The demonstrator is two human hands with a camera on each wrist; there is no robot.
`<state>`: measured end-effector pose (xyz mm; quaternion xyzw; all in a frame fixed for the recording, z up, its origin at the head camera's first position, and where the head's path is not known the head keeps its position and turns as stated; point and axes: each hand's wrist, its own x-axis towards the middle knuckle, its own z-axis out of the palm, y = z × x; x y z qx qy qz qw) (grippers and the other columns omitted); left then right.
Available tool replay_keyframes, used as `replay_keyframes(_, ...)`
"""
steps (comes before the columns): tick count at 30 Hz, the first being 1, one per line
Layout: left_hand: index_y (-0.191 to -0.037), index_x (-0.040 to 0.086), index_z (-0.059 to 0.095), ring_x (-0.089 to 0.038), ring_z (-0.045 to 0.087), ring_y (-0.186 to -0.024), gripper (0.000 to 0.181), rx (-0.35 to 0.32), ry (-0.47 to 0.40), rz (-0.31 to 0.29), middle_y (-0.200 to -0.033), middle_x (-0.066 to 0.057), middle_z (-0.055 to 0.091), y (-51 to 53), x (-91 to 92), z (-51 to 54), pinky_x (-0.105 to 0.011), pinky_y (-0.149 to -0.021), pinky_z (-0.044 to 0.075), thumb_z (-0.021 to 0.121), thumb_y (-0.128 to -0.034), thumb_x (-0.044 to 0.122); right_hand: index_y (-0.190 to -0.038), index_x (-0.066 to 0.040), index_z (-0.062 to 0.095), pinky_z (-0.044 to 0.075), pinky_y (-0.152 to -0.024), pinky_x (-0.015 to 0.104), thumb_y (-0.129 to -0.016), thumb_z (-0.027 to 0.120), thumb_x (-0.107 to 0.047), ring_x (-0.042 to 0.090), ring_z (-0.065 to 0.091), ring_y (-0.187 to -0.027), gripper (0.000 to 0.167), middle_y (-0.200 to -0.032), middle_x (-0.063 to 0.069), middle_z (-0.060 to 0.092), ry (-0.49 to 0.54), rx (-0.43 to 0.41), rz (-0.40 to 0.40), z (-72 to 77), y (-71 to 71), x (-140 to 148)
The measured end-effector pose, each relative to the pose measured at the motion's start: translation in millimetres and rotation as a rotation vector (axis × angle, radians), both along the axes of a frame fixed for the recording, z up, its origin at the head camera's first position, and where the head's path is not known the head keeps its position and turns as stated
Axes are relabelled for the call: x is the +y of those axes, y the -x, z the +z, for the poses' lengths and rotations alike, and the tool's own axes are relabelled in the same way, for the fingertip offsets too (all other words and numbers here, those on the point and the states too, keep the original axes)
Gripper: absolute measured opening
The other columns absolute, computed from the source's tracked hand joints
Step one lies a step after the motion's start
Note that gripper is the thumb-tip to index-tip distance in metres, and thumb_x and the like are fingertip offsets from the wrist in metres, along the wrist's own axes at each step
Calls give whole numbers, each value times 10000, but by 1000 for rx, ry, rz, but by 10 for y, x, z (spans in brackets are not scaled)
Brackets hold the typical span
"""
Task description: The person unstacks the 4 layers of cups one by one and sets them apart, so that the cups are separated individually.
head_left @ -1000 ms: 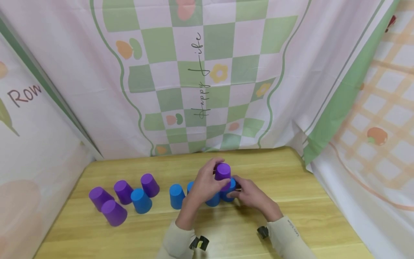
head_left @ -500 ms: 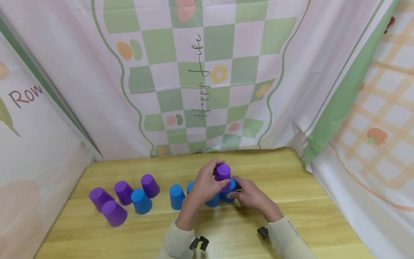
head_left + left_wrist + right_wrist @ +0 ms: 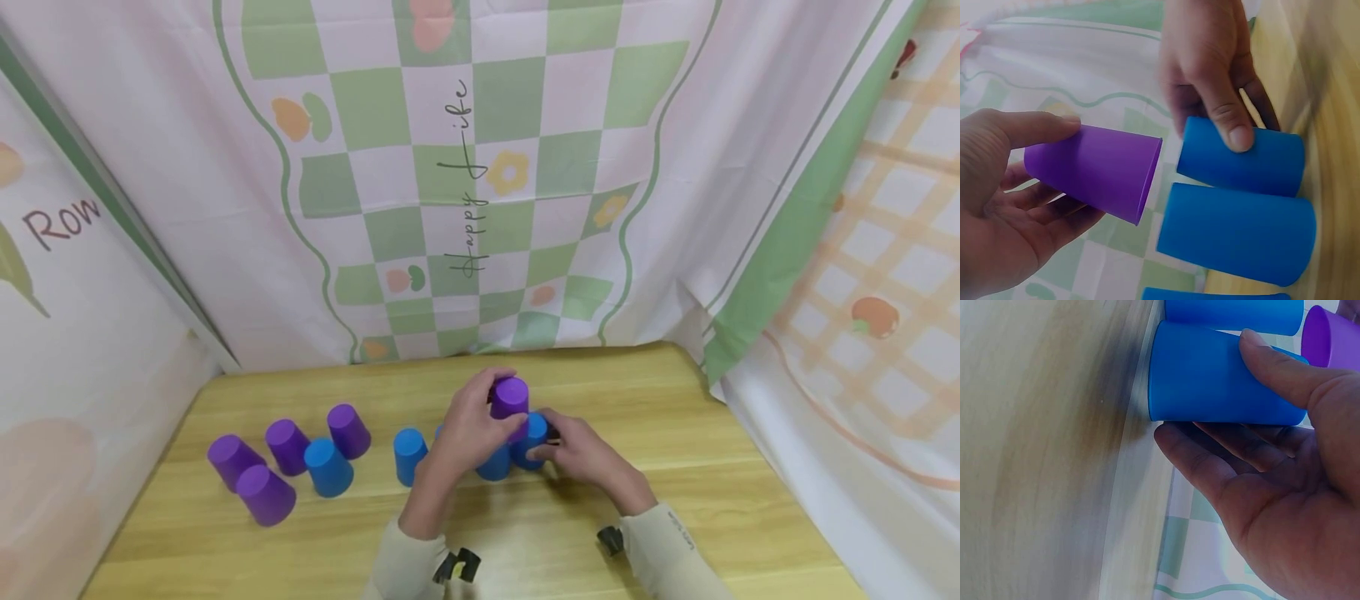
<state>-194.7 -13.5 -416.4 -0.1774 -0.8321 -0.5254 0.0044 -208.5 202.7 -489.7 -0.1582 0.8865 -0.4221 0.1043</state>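
Observation:
My left hand [image 3: 474,429] holds an upside-down purple cup [image 3: 511,398] between thumb and fingers. In the left wrist view this purple cup [image 3: 1094,169] hangs apart from the blue cups, with its rim toward them. My right hand [image 3: 588,450] grips the rightmost blue cup [image 3: 534,429], thumb on one side and fingers on the other, and that blue cup [image 3: 1222,378] stands rim-down on the table. Close beside it stands another blue cup [image 3: 493,463]. The left hand and forearm partly cover the row; a blue cup [image 3: 408,457] shows at its left end.
On the left of the wooden table [image 3: 315,550] stand several purple cups, one of them a front purple cup [image 3: 266,496], with a separate blue cup [image 3: 328,468] among them. A patterned curtain [image 3: 442,208] hangs behind the table's far edge.
My left hand has shifted slightly to the left with the purple cup. The right hand keeps its hold on the blue cup in the same place.

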Motion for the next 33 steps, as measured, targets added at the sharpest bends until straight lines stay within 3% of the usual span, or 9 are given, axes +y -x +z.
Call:
replay_keyframes(13, -1442, 77, 546, -311, 630, -1322, 558, 49, -53, 62, -1400, -142, 638, -209, -324, 203, -489, -1101, 544, 781, -938, 33, -1319, -130, 636, 577, -1025, 550, -985, 749, -175, 286, 686, -1182, 356, -1227, 54, 728, -36, 26, -17, -2, 4, -2)
replay_keyframes(19, -1432, 88, 558, -305, 640, -1309, 562, 90, -37, 125, -1388, -126, 652, -274, -490, 219, -498, -1085, 556, 799, -926, 50, -1319, -151, 646, 563, -1043, 568, -978, 758, -176, 274, 678, -1187, 360, -1220, 28, 724, -48, -7, -54, 7, -8, -19)
replay_keyframes(33, -1445, 138, 566, -331, 631, -1330, 578, 52, -40, 211, -1415, -106, 646, -369, -710, 163, -530, -1091, 543, 809, -924, 75, -1340, -146, 637, 577, -1020, 538, -976, 760, -183, 242, 669, -1162, 386, -1205, 21, 717, -41, 8, -37, 1, -10, -7)
